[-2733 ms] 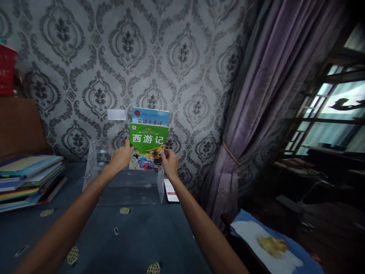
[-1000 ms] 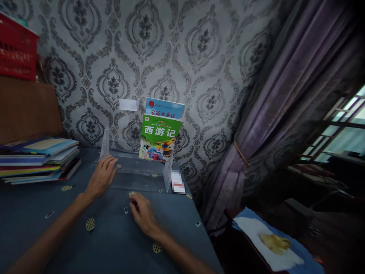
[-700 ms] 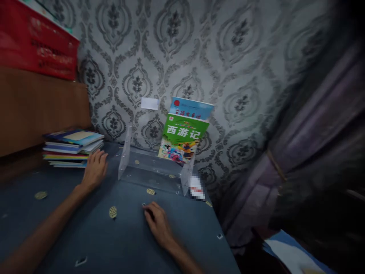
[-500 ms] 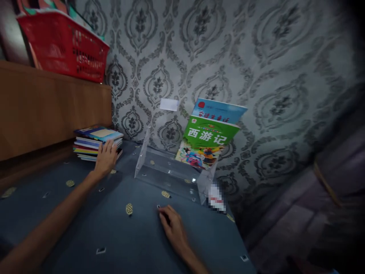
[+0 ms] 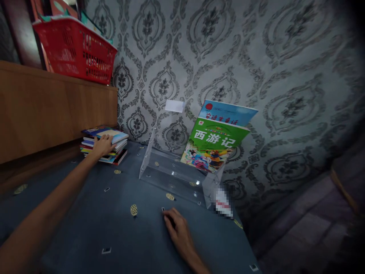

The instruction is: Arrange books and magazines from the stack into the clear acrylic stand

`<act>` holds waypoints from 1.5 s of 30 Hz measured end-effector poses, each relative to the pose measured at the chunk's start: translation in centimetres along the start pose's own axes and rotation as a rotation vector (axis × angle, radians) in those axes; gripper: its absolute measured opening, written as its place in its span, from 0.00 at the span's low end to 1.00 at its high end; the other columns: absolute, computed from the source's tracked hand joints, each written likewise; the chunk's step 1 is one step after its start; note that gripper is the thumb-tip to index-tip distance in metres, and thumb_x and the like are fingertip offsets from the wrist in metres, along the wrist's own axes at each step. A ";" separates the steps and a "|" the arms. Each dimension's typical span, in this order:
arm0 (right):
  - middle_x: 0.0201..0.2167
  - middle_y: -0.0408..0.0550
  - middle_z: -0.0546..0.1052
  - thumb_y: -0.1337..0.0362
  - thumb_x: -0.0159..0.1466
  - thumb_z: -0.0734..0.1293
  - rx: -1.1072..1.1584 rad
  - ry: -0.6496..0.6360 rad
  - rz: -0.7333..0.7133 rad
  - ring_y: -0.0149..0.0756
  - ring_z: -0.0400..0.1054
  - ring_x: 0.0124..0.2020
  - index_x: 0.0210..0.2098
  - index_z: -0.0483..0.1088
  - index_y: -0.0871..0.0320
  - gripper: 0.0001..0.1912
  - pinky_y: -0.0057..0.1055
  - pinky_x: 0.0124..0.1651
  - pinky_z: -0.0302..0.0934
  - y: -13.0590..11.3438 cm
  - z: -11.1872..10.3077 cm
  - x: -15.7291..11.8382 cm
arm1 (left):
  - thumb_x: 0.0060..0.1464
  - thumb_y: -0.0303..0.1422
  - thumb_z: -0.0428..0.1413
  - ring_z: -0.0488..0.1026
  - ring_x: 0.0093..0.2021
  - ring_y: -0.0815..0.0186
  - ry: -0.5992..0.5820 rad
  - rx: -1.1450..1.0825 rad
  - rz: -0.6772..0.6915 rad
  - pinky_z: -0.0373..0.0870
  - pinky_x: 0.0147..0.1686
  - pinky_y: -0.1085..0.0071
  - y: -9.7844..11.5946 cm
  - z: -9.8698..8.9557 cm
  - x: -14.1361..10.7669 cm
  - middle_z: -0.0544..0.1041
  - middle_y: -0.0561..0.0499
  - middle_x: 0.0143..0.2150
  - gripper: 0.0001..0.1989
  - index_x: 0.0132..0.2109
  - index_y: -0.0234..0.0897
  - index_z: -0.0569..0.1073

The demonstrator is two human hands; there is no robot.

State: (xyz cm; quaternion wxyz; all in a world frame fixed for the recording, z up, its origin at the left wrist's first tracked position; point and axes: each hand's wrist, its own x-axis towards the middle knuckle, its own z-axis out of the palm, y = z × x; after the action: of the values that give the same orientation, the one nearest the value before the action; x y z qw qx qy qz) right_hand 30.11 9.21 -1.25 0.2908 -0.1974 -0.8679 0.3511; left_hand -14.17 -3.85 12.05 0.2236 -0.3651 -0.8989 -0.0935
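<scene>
A stack of thin books [image 5: 119, 136] lies at the left of the table, by the wooden cabinet. My left hand [image 5: 102, 146] rests on the stack's near side, its fingers spread over the top book. On the tablecloth, my right hand [image 5: 179, 230] lies loosely curled, a gap between thumb and fingers and nothing visible in it. Beyond it stands a clear plastic book rack [image 5: 171, 184]. At the rack's right end a green book [image 5: 215, 142] leans back, with a blue book [image 5: 230, 111] partly hidden behind it.
A red basket [image 5: 74, 49] sits on the wooden cabinet [image 5: 57, 110] at the left. Patterned wallpaper rises behind the rack, with a white label [image 5: 175, 106] on it. Beside the rack's right end is a blurred-out white item [image 5: 223, 203], near the dark blue tablecloth's [image 5: 137, 236] right edge.
My left hand has shifted from the right part of the stack's front to farther left over the top book. My right hand stays in place; the view has turned slightly left.
</scene>
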 end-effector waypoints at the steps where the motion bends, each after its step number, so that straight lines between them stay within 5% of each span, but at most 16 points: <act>1: 0.39 0.54 0.82 0.50 0.69 0.61 -0.007 0.006 -0.002 0.48 0.76 0.48 0.41 0.80 0.53 0.19 0.44 0.53 0.70 0.1 0.1 0.0 | 0.64 0.40 0.46 0.62 0.67 0.44 -0.001 0.006 0.002 0.54 0.62 0.35 -0.1 -0.1 0.0 0.70 0.31 0.65 0.24 0.61 0.32 0.68; 11: 0.37 0.53 0.80 0.50 0.70 0.60 -0.047 -0.001 -0.046 0.48 0.76 0.45 0.41 0.79 0.53 0.20 0.42 0.50 0.70 0.4 0.3 -0.1 | 0.66 0.38 0.45 0.72 0.57 0.44 -0.001 0.075 0.060 0.54 0.60 0.34 0.7 -2.3 -1.9 0.77 0.32 0.56 0.19 0.54 0.32 0.73; 20: 0.35 0.52 0.79 0.52 0.71 0.59 -0.044 -0.007 -0.089 0.45 0.75 0.42 0.42 0.78 0.53 0.18 0.39 0.47 0.70 0.5 0.4 0.0 | 0.65 0.38 0.48 0.74 0.56 0.47 0.165 0.104 0.255 0.53 0.64 0.42 -1.0 -2.9 -8.0 0.77 0.36 0.57 0.19 0.57 0.38 0.74; 27: 0.34 0.51 0.78 0.54 0.71 0.59 -0.055 -0.017 -0.093 0.44 0.74 0.41 0.42 0.78 0.53 0.17 0.39 0.45 0.70 0.3 0.2 0.0 | 0.57 0.26 0.47 0.62 0.69 0.46 0.086 0.058 0.235 0.54 0.64 0.40 -2.0 -2.3 -7.8 0.66 0.37 0.69 0.32 0.68 0.38 0.64; 33: 0.35 0.50 0.78 0.58 0.71 0.60 -0.054 -0.047 -0.113 0.42 0.74 0.39 0.43 0.78 0.53 0.15 0.37 0.44 0.69 -0.3 -0.1 0.1 | 0.57 0.24 0.44 0.59 0.70 0.46 0.101 0.014 0.214 0.55 0.65 0.42 -2.5 -1.4 -8.8 0.66 0.39 0.70 0.34 0.70 0.40 0.62; 45: 0.34 0.47 0.76 0.64 0.70 0.60 -0.052 -0.068 -0.133 0.38 0.73 0.36 0.43 0.76 0.53 0.12 0.33 0.43 0.68 -0.8 -0.3 0.2 | 0.54 0.21 0.42 0.57 0.72 0.49 -0.035 0.051 0.300 0.57 0.66 0.43 -4.1 -0.3 -18.9 0.62 0.42 0.72 0.36 0.69 0.39 0.65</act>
State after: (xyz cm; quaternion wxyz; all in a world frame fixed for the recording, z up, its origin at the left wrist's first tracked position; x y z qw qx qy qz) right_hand 30.01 8.92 -0.43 0.2785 -0.1349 -0.8973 0.3149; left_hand -4.96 -18.57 3.41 0.2286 -0.4911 -0.8400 -0.0300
